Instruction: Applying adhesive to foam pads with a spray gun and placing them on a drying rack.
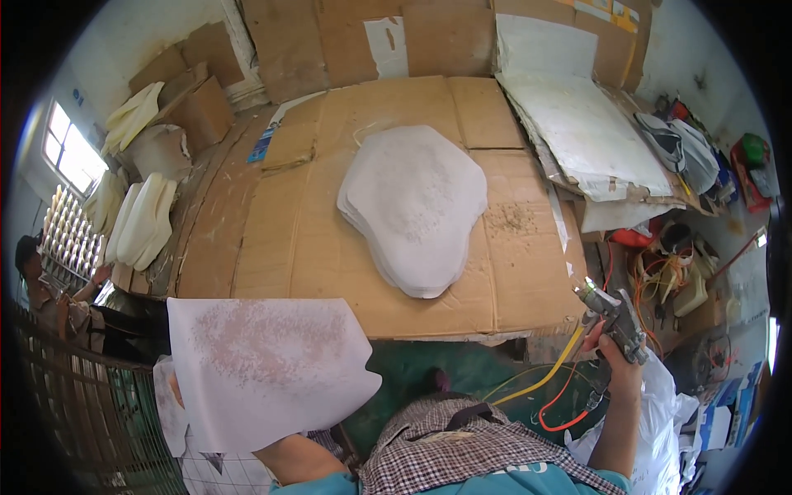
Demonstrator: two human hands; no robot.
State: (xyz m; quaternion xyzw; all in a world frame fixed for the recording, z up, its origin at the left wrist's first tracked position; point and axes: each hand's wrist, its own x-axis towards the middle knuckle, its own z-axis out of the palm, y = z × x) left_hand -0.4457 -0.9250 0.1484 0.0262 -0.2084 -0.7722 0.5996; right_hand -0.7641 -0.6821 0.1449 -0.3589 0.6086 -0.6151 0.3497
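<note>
My right hand (612, 353) is closed round the handle of a spray gun (615, 318), lifted off the table's right front corner. An orange air hose (569, 426) and a yellow hose (540, 382) run to the gun. A pale lilac-white sheet (272, 371) with brownish speckles over its upper part hangs at the left front, held up by my left hand (176, 389). Most of that hand is hidden behind the sheet; a few fingers show at its left edge. A stack of similar shaped pale pieces (412, 206) lies mid-table, its top faintly speckled.
Cardboard (272, 247) covers the table, with brown residue right of the stack. Cream foam pieces (144, 219) stand at the left; a person (62, 301) is beyond. A white-covered board (586, 132) lies back right. Tangled hoses (656, 276) and a plastic bag (660, 404) are at the right.
</note>
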